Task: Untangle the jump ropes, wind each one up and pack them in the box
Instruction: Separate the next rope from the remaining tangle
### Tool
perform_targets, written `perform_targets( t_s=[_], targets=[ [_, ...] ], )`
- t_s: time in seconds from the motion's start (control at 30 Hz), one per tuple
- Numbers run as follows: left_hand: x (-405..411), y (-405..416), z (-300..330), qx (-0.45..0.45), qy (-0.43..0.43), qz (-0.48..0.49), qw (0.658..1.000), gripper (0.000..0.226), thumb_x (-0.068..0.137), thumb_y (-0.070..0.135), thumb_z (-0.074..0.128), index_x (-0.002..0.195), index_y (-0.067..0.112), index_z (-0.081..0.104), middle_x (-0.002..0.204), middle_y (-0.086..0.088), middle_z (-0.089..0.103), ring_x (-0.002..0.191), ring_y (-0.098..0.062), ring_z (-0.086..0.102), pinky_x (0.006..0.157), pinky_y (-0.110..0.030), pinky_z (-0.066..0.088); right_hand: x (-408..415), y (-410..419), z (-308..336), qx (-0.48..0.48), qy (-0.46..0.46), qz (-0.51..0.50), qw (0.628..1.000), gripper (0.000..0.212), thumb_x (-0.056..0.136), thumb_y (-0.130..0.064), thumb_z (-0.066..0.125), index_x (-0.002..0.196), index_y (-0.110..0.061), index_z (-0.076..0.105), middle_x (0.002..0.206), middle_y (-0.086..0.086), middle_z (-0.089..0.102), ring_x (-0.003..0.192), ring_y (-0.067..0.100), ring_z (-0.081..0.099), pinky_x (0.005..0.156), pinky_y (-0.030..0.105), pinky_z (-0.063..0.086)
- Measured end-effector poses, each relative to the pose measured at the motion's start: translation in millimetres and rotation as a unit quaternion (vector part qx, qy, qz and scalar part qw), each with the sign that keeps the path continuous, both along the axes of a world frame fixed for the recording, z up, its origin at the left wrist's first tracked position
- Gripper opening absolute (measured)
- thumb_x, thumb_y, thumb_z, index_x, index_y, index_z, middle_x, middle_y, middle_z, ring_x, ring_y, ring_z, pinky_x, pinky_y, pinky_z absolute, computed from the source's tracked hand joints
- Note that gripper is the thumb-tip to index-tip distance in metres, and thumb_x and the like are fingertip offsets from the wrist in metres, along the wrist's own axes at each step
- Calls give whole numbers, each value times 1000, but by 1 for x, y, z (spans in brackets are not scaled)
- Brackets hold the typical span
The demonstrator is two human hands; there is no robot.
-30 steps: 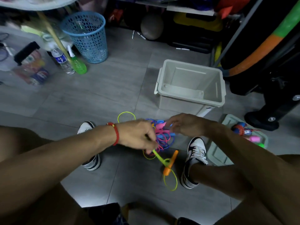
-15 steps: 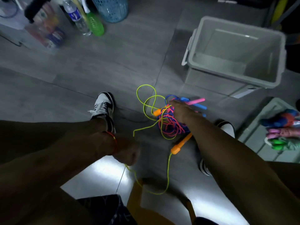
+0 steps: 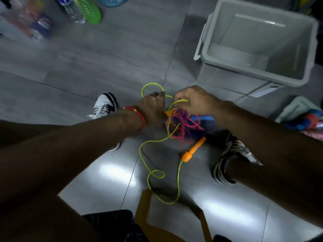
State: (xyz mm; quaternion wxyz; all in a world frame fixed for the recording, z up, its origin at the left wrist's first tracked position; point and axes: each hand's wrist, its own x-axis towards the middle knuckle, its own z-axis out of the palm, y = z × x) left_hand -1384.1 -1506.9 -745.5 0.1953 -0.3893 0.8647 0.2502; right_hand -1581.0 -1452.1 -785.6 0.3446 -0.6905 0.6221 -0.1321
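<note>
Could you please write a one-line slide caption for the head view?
Both hands pull yellow rope from tangled jump ropes beside an empty grey box.

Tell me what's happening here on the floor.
A person is untangling jump ropes. The left hand and right hand both grip the yellow rope, working it out of the pink and blue tangle. Its orange handle lies on the tiles. The grey box beside them holds no ropes yet.
</note>
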Motion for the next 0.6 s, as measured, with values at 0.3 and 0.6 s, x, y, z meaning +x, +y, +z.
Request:
perform_targets(
  t_s=[0.3,0.6],
  targets=[
    [14,-21,58,55,169,190,966,52,103,40,47,60,14,60,69,-15,70,57,-17,57,67,-30,45,-48,29,191,-104,260,-10,960,19,87,-39,66,91,-22,74,96,10,70,93,33,64,80,33,47],
    [49,-64,116,39,431,489,757,49,96,58,40,69,18,45,44,-2,46,49,-35,66,59,-47,60,-105,122,175,42,282,-214,934,13,90,-28,73,90,-15,75,82,9,63,95,34,67,73,26,35]
  ],
)
